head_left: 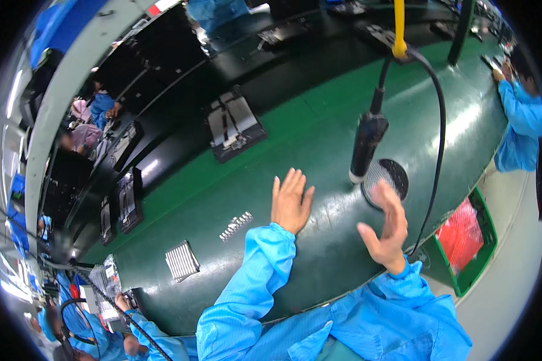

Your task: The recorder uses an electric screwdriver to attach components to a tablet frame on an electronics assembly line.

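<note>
My left hand [291,203] lies palm down on the green tabletop [325,240], fingers stretched out, holding nothing. My right hand [389,230] hovers beside a round black dish [398,175], thumb and fingers apart with nothing visible between them. Small silvery pieces, too fine to name, cover the dish's left part. A black electric screwdriver [367,144] hangs tip down on a cable just above the dish's left edge. To the left of my left hand lies a row of small silvery pieces [236,225]. Farther left sits a flat pad with pale stripes [182,260].
Black trays holding flat devices [235,123] stand along the dark line beyond the green strip. A yellow holder [399,42] hangs above the screwdriver's looping cable. By the table's right edge is a green crate [488,240] with red wrap. Co-workers in blue sit at both sides.
</note>
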Motion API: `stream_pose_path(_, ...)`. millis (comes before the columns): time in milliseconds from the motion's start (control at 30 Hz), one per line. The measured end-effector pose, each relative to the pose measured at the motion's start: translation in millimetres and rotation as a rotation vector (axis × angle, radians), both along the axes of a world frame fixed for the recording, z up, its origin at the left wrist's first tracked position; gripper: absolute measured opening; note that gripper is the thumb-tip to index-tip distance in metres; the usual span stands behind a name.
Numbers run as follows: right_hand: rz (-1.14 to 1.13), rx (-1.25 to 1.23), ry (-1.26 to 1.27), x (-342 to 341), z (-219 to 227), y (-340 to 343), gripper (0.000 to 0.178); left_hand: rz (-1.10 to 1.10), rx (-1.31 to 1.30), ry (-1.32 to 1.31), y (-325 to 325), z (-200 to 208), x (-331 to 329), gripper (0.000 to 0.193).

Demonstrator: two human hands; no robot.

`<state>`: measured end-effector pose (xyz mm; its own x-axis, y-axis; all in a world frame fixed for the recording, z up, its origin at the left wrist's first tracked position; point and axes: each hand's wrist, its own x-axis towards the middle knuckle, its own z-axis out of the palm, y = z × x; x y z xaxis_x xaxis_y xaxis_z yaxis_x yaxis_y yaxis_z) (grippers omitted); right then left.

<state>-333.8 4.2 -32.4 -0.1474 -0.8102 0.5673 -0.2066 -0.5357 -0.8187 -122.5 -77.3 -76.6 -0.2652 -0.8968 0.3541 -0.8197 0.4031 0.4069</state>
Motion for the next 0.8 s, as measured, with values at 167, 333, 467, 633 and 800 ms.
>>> stream_pose_path(167, 0.622, 0.601, -0.250, -40, -8, 83, 0.025, 0.054, 0.003, 0.030, -2, 4, -1, 0.034)
stream_pose_path(333, 0.703, 1.336, -0.200, -96, -74, 129, 0.012, 0.079, 0.003, 0.022, -6, 10, -6, 0.033)
stream_pose_path(467, 0.298, 1.504, -0.108, -140, -174, 150, 0.019, 0.131, 0.034, 0.016, -6, 2, -12, 0.035)
stream_pose_path(633, 0.289, 1.532, 0.127, -130, -220, 120, 0.027, 0.103, 0.052, -0.101, -13, -3, -9, 0.048)
stream_pose_path(800, 0.568, 1.575, 0.247, -114, -242, 109, 0.028, 0.160, 0.023, -0.129, -12, -3, 2, 0.050)
